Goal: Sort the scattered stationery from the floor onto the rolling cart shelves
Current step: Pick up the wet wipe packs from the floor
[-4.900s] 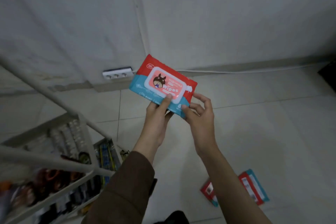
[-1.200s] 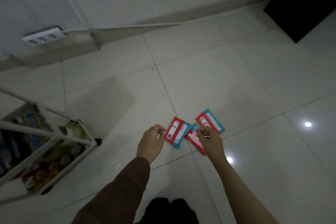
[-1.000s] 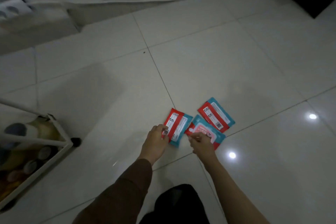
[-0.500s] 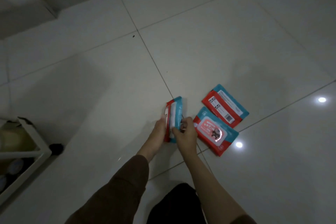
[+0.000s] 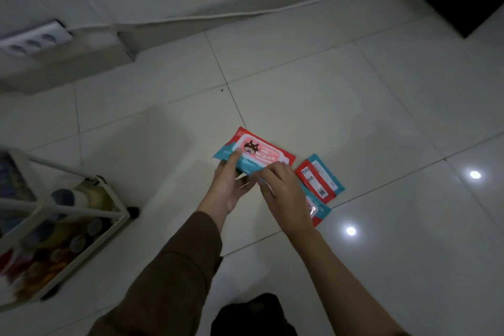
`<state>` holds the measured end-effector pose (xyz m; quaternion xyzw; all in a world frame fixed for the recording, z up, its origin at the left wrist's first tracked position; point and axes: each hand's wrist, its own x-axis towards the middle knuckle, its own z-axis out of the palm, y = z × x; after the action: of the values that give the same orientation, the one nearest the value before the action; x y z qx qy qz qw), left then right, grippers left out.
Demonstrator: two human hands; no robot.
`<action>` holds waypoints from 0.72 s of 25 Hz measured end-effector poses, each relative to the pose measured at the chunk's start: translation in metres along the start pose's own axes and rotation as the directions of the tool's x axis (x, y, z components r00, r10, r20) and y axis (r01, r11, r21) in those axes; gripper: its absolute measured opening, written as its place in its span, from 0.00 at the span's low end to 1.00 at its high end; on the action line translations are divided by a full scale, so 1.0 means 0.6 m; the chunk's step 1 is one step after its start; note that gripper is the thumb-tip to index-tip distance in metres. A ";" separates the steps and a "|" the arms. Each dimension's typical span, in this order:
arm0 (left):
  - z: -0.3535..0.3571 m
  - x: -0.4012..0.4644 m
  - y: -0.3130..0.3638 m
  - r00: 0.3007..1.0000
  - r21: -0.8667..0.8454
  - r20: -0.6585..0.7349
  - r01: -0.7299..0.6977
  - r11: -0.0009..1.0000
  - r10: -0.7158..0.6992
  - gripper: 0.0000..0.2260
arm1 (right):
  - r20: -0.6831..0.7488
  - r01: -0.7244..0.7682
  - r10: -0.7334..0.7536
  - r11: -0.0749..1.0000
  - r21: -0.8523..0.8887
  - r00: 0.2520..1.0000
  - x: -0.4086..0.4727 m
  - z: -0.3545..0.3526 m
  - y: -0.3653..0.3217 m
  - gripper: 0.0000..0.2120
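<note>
While both hands [image 5: 256,185] grip one wipes pack [image 5: 255,154], its long axis running left-right, the cart [image 5: 68,226] stands to the near left. The left hand [image 5: 227,185] is nearer it.

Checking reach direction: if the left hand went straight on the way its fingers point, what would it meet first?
The left hand already touches the wipes pack it holds; beyond that, likely bare floor, though depth is unclear.

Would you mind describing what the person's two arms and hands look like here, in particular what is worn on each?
The left arm is covered by a long, loose brown fabric sleeve that ends at the wrist, leaving the left hand bare. The right forearm is bare up to the frame's lower edge, and the right hand is bare too. No gloves, rings, watch or bracelets are visible on either hand.
</note>
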<state>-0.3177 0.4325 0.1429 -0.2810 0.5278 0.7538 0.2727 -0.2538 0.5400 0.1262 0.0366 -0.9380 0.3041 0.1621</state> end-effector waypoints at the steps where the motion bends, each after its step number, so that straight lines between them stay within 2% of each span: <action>1: 0.009 -0.029 0.025 0.999 -0.049 -0.012 -0.033 0.998 0.033 0.14 | -0.052 -0.134 0.141 0.984 0.121 0.989 0.018 -0.030 -0.022 0.10; 2: 0.021 -0.063 0.056 0.997 -0.100 -0.030 -0.072 0.992 0.069 0.14 | -0.083 -0.296 0.327 0.920 0.256 0.942 0.039 -0.066 -0.050 0.10; 3: 0.032 -0.097 0.086 0.993 -0.144 -0.045 -0.114 0.983 0.108 0.15 | -0.075 -0.439 0.500 0.815 0.379 0.863 0.062 -0.101 -0.077 0.10; 4: 0.044 -0.132 0.118 0.987 -0.177 -0.051 -0.157 0.972 0.150 0.15 | -0.009 -0.541 0.626 0.681 0.494 0.780 0.086 -0.137 -0.104 0.10; 5: 0.056 -0.169 0.152 0.980 -0.196 -0.039 -0.201 0.960 0.198 0.15 | 0.103 -0.595 0.681 0.543 0.592 0.725 0.114 -0.176 -0.132 0.12; 6: 0.066 -0.208 0.187 0.968 -0.203 -0.017 -0.247 0.948 0.249 0.15 | 0.236 -0.616 0.666 0.417 0.669 0.707 0.142 -0.216 -0.160 0.13; 7: 0.073 -0.253 0.226 0.952 -0.200 0.009 -0.297 0.934 0.305 0.15 | 0.347 -0.614 0.600 0.321 0.721 0.721 0.171 -0.261 -0.196 0.14; 9: 0.083 -0.341 0.302 0.914 -0.199 0.044 -0.389 0.900 0.404 0.15 | 0.421 -0.569 0.449 0.269 0.778 0.788 0.222 -0.342 -0.269 0.11; 12: 0.067 -0.468 0.424 0.847 -0.207 0.036 -0.514 0.833 0.531 0.14 | 0.423 -0.500 0.297 0.266 0.824 0.856 0.301 -0.447 -0.395 0.08; 16: -0.011 -0.627 0.578 0.732 -0.232 -0.162 -0.680 0.695 0.662 0.11 | 0.466 -0.485 0.133 0.255 0.837 0.875 0.390 -0.528 -0.557 0.08; 18: -0.075 -0.706 0.639 0.671 -0.142 -0.236 -0.739 0.658 0.703 0.09 | 0.517 -0.503 0.026 0.280 0.818 0.856 0.420 -0.539 -0.645 0.08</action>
<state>-0.2888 0.2286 0.6778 -0.1367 0.5267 0.8293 -0.1268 -0.3359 0.4212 0.6712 0.0241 -0.5899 0.7945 -0.1422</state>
